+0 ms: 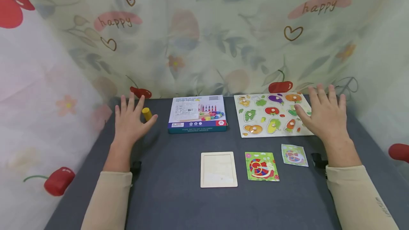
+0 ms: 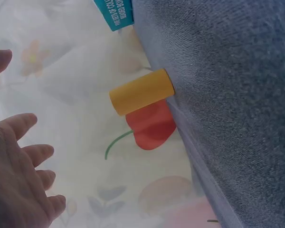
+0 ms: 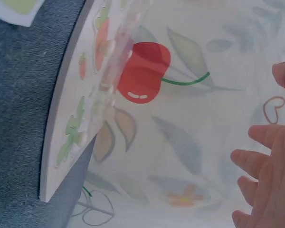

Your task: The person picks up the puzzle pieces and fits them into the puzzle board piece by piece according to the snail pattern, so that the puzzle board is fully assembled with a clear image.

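Dark tabletop [image 1: 172, 201] — yellow cylinder [image 1: 147, 114] upright, long axis vertical.

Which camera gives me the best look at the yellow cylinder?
The left wrist view: the yellow cylinder appears large and unobstructed there. The head view shows it small, seen beside the left hand; the right wrist view doesn't show it.

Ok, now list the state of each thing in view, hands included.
Left hand: fingers spread, holding nothing
Right hand: fingers spread, holding nothing
Yellow cylinder: upright
Box: flat, looks closed
Vegetable board: flat, pictures up
Wooden tray: flat, recess up
Snail square: flat, picture up
Small snail sheet: picture up
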The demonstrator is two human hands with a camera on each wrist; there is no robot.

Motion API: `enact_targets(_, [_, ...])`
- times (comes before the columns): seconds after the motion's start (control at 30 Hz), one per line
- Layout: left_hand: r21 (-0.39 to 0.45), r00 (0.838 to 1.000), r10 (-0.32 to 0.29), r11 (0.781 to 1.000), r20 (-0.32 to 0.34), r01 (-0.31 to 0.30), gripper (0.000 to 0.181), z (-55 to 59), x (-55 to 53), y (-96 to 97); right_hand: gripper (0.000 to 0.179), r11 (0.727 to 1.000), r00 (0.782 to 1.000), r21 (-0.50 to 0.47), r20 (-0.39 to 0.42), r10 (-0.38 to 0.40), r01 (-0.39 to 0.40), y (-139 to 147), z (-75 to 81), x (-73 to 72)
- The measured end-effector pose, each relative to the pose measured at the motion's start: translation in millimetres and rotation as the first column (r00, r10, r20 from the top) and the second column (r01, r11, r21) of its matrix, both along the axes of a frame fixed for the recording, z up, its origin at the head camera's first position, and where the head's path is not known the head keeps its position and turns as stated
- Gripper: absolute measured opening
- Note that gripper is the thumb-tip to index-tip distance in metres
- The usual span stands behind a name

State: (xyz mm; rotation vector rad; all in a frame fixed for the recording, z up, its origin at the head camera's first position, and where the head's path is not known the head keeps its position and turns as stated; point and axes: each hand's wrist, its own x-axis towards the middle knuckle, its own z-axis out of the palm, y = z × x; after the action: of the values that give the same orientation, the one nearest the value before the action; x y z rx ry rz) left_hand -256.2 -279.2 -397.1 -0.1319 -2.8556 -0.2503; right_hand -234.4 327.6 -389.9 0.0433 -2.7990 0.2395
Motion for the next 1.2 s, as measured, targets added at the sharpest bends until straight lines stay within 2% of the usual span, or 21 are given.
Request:
enact_targets(0.2, [0.003, 1.000, -0.011, 1.000, 0.012, 0.011, 0.095, 5.6, 3.2, 0.0, 0.082, 1.000, 0.999, -0.003, -0.048, 0.024, -0.024, -3.4, 6.2, 5.3])
enact_targets(0.53, [0.013, 1.000, -0.024, 1.000, -0.003, 0.025, 0.095, 24.4, 12.6, 5.4, 0.081, 0.997, 0.988, 0.017, -0.140, 0.071, -0.069, -11.5, 20.9, 13.0])
enact_targets(0.87, [0.029, 1.000, -0.030, 0.999, -0.009, 0.030, 0.095, 32.6, 18.8, 10.0, 0.083, 0.997, 0.983, 0.013, -0.163, 0.083, -0.082, -18.6, 31.8, 20.1])
enact_targets(1.2, [0.044, 0.997, -0.067, 0.997, -0.044, 0.069, 0.094, 44.9, 27.8, 17.8, 0.082, 0.994, 0.975, 0.016, -0.194, 0.105, -0.104, -26.0, 41.2, 27.0])
